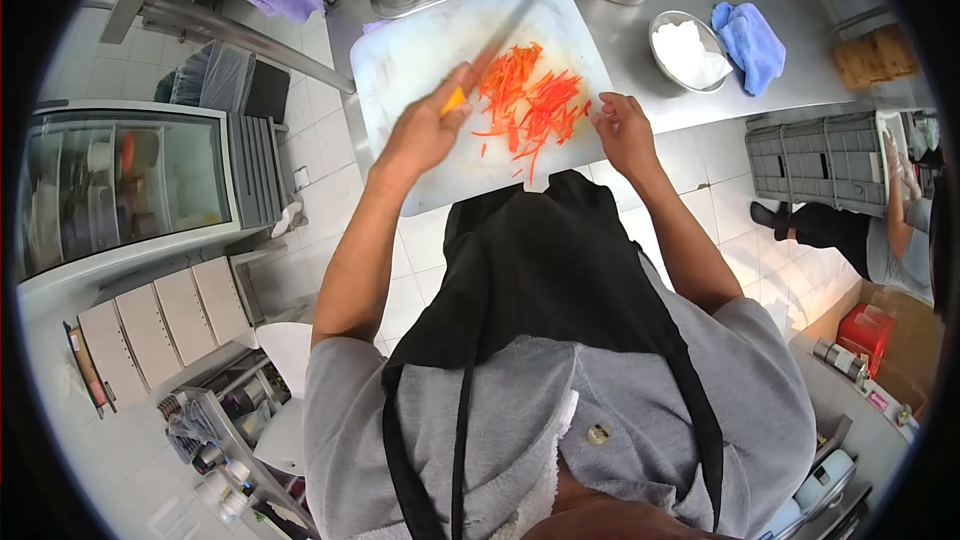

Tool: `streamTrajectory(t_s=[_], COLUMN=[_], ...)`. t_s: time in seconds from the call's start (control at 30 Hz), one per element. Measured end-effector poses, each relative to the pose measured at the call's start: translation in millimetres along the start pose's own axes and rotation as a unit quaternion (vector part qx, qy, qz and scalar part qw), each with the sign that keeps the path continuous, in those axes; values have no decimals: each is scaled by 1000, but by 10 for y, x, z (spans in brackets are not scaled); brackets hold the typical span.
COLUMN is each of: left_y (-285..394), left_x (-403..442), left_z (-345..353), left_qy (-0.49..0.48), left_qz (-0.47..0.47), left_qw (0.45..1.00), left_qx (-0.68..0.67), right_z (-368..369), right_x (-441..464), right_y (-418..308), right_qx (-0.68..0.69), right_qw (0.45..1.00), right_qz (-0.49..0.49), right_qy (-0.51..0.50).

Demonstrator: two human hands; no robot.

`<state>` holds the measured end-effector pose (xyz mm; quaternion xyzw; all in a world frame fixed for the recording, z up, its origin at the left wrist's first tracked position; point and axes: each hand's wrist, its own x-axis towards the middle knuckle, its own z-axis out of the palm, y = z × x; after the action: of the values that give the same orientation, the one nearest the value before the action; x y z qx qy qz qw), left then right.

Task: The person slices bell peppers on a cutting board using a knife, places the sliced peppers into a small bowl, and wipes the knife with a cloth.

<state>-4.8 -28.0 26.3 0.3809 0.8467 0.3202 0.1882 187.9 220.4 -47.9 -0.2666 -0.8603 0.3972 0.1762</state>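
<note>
The person's left hand (425, 135) was closed around the yellow handle of a knife (519, 20), the blade slanting up and away toward the far edge of the white cutting board (405, 55). That grip probably served to keep the edge pointed clear of the body. Whether the blade touched the board could not be told.

Thin orange strips (548, 105) lay in two loose heaps on the right half of the board, with stray bits nearer the apron (530, 260); gathered so, they likely stayed within easy reach of both hands. The right hand (627, 130) was just beside the right-hand heap, fingers loosely bent, seemingly ready to steady or gather; whether it pinched a strip could not be made out.

The board stood at the near edge of the steel bench (790, 0), presumably for comfortable reach. A metal bowl (659, 68) and a blue cloth (752, 50) sat to its right, apparently kept off the cutting surface yet handy.
</note>
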Motion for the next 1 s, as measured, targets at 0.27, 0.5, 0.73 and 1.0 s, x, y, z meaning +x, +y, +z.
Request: streamTrajectory(t_s=[0.27, 0.5, 0.73, 1.0], left_y=[-121, -211, -343, 57], left_x=[-114, -258, -439, -531], left_z=[-13, -80, -128, 238], left_qy=[-5, -17, -16, -186], left_qz=[-18, -30, 9, 19], left_qw=[999, 995, 991, 974], left_qx=[-36, -94, -131, -128], right_z=[478, 525, 361, -314], right_x=[-122, 60, 401, 805], right_y=[-565, -698, -774, -1301], right_qx=[-90, -170, -2, 161], right_qw=[951, 920, 979, 977], right_qz=[-287, -276, -151, -137], right_qy=[-76, -218, -135, -29])
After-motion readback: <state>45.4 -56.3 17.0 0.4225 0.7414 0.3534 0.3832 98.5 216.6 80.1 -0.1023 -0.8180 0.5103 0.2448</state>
